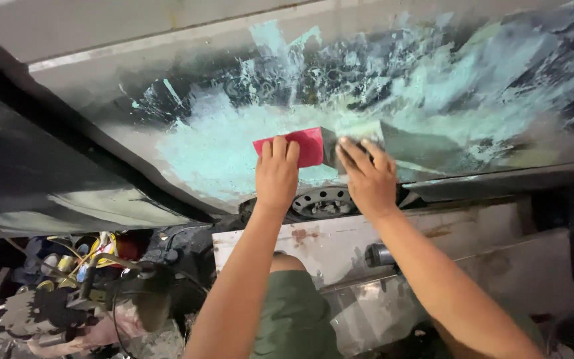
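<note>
Dark, sanded car body panel point(433, 86) fills the far side, smeared with pale green filler point(220, 146). Both my hands press a red rectangular sanding block point(308, 145) flat against the filler, mid-panel. My left hand point(276, 174) lies with fingers spread over its left end; my right hand point(369, 176) covers its grey right end, fingers curled on top. It looks light and stiff, best held from above by both ends. Cluttered tools point(81, 266) lie near left.
</note>
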